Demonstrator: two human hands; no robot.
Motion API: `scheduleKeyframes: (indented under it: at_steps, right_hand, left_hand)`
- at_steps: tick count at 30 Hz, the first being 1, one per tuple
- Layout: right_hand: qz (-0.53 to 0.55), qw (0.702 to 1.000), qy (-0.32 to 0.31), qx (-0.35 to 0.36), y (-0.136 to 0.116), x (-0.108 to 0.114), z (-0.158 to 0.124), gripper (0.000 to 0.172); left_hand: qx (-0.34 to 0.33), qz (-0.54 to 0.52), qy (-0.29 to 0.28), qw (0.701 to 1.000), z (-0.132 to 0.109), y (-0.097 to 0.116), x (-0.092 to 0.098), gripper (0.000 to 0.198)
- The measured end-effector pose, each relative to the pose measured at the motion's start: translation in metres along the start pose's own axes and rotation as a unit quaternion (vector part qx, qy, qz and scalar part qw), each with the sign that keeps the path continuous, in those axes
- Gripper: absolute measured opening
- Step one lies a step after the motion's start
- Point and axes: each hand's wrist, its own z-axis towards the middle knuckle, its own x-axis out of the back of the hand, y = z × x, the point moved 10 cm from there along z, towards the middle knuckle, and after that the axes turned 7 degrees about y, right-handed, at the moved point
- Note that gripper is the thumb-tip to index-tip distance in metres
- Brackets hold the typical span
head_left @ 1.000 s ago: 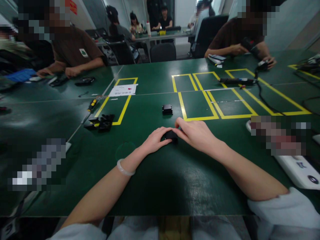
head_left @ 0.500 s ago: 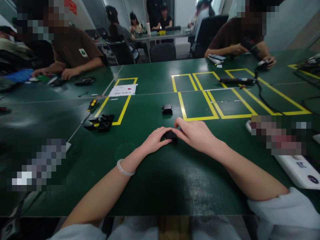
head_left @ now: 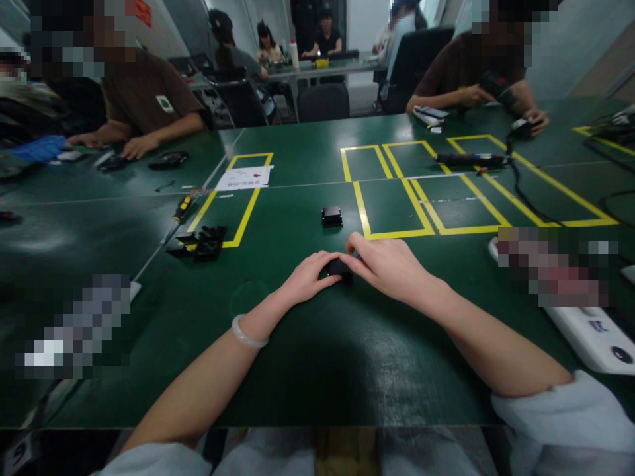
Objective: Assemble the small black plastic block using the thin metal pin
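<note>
holding a small black part [head_left: 339, 268], a person has both hands close together over a green worktop [head_left: 307, 377]. the left hand [head_left: 313, 274] has a pinching grip on the part, with its thumb on the near side and its fingers on the far side. the right hand [head_left: 391, 264] touches the other end with its thumb, and its first finger is bent in close. i cannot tell if that grip is pinching too, because the hand hides the spot. the part is right between the hands, low down, but i cannot see if it touches the worktop. a pale bracelet [head_left: 251, 334] goes around the left wrist.

just past the hands sits a black block [head_left: 332, 216]. off to the left is a pile of black pieces [head_left: 201, 243], with a yellow and black screwdriver [head_left: 182, 207] behind it. white paper [head_left: 245, 178] lies across some yellow tape. on the far side, two people in brown shirts have their hands near other things.
</note>
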Motion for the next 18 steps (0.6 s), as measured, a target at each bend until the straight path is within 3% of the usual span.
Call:
scheduleKeyframes:
  at_steps: [18]
  right_hand:
    - [-0.004,1.000,0.006,0.003,0.0002,0.0005,0.0003,0.035]
  left_hand:
    - [0.003,0.009,-0.002,1.000,-0.0001,-0.0007,-0.0009,0.041]
